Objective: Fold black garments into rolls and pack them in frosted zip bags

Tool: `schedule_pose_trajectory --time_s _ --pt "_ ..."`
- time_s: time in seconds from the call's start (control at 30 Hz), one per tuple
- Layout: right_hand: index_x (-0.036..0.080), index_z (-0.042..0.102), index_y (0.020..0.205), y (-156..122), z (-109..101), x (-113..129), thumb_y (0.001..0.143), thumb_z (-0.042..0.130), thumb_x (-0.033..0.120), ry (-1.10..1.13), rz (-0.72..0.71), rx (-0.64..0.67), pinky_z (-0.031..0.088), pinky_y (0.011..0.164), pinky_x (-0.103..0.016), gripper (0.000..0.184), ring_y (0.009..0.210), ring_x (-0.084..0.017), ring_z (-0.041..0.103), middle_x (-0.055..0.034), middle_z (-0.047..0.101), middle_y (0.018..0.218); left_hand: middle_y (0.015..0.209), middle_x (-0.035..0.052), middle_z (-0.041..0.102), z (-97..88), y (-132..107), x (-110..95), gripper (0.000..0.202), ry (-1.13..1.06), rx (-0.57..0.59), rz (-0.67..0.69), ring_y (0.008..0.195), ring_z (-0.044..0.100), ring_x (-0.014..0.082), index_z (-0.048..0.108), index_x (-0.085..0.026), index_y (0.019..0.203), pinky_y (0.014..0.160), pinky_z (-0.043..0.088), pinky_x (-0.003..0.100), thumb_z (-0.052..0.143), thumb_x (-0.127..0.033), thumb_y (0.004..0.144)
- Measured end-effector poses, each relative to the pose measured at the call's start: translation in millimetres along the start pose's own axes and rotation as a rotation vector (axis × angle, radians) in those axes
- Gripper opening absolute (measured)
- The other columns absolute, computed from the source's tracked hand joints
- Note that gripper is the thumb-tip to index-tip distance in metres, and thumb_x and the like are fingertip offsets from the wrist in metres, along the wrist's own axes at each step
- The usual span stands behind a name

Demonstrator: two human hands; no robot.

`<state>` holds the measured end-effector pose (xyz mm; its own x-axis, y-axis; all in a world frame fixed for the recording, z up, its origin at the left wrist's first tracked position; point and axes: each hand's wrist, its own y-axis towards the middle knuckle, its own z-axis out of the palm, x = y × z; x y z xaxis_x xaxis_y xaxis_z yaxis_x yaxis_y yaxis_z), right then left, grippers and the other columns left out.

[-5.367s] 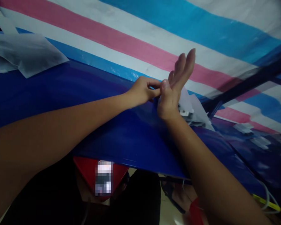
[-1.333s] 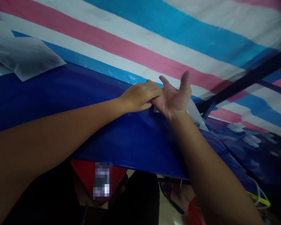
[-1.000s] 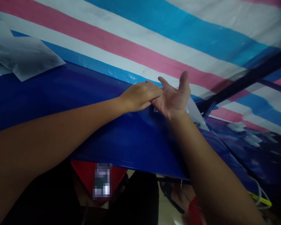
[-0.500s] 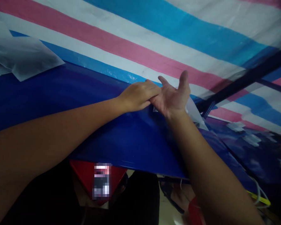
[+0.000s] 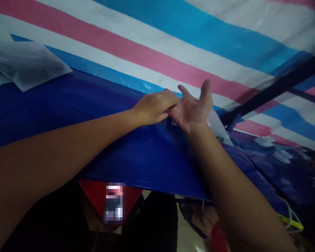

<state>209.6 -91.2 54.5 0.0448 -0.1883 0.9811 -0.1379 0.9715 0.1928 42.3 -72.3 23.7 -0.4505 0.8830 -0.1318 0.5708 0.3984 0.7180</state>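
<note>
Left hand (image 5: 154,106) closed partly around right hand (image 5: 193,111), right palm open (thumb spread) — both over blue table (image 5: 136,150)

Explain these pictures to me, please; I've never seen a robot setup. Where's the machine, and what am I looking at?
There's no machine here, just one person's bare hands. The view comes from a camera worn on the person's head, looking forward and down. The left hand lies over the fingers of the right hand, whose palm faces up; I can't see any object held in either. Below is a shiny blue table. What looks like a translucent bag lies at far left, and some pale plastic is partly hidden behind the right hand. A striped sheet fills the background.
</note>
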Motion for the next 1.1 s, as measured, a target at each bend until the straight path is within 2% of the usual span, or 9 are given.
schedule_pose_trajectory --time_s 0.13,0.33,0.53,0.77,0.9,1.0,1.1 --pt "0.058 0.054 0.153 6.9 -3.7 -4.7 0.062 0.041 0.109 -0.058 -0.019 0.003 0.060 0.088 -0.071 0.105 0.152 -0.046 0.050 0.0044 0.051 0.167 0.112 0.0079 0.075 -0.2 0.0 1.8 0.030 -0.015 0.029 -0.021 0.109 0.070 0.0275 0.067 -0.024 0.108 0.086 0.056 0.040 0.063 -0.005 0.085" --pt "0.058 0.054 0.153 7.2 -3.8 -7.8 0.065 0.039 0.108 -0.036 0.007 -0.004 0.061 0.087 -0.069 0.102 0.149 -0.044 0.054 0.0024 0.059 0.160 0.105 0.0070 0.075 2.0 -0.3 5.7 0.019 -0.069 0.036 0.016 0.104 0.071 0.0256 0.065 -0.023 0.099 0.084 0.055 0.039 0.062 -0.009 0.086" --pt "0.061 0.045 0.158 6.3 -1.0 -9.7 0.064 0.036 0.110 -0.048 0.008 0.029 0.060 0.087 -0.067 0.106 0.149 -0.043 0.054 0.0061 0.054 0.166 0.099 0.0064 0.074 -0.6 2.1 5.4 0.014 -0.085 0.078 -0.006 0.093 0.071 0.0235 0.063 -0.022 0.094 0.076 0.052 0.037 0.060 -0.010 0.087" --pt "0.057 0.039 0.163 -2.6 8.7 -2.6 0.061 0.041 0.110 -0.072 0.014 -0.002 0.064 0.086 -0.065 0.115 0.150 -0.044 0.052 0.0038 0.049 0.170 0.092 0.0032 0.073 -1.6 2.5 4.2 0.018 -0.182 0.105 -0.089 0.084 0.069 0.0200 0.063 -0.023 0.099 0.072 0.051 0.034 0.062 -0.012 0.086" --pt "0.054 0.041 0.163 -5.3 8.3 5.6 0.064 0.041 0.108 -0.053 0.008 -0.030 0.066 0.085 -0.062 0.113 0.152 -0.041 0.052 -0.0013 0.052 0.167 0.099 0.0036 0.074 1.2 0.9 11.0 0.031 -0.261 0.050 -0.114 0.085 0.070 0.0186 0.064 -0.022 0.116 0.075 0.053 0.032 0.063 -0.012 0.088" --pt "0.055 0.043 0.162 -4.1 5.1 7.1 0.063 0.046 0.108 0.006 -0.014 -0.046 0.065 0.086 -0.064 0.112 0.153 -0.041 0.051 -0.0028 0.054 0.165 0.108 0.0062 0.075 4.4 -0.1 18.8 0.030 -0.259 -0.019 -0.087 0.092 0.070 0.0186 0.068 -0.020 0.116 0.081 0.054 0.032 0.066 -0.012 0.088" --pt "0.057 0.038 0.164 -2.3 3.1 4.8 0.064 0.045 0.108 0.012 -0.013 -0.032 0.064 0.086 -0.066 0.112 0.154 -0.041 0.050 -0.0024 0.054 0.165 0.109 0.0060 0.076 5.7 -0.2 22.0 0.024 -0.246 -0.042 -0.046 0.094 0.070 0.0181 0.073 -0.021 0.111 0.084 0.054 0.032 0.065 -0.012 0.090"
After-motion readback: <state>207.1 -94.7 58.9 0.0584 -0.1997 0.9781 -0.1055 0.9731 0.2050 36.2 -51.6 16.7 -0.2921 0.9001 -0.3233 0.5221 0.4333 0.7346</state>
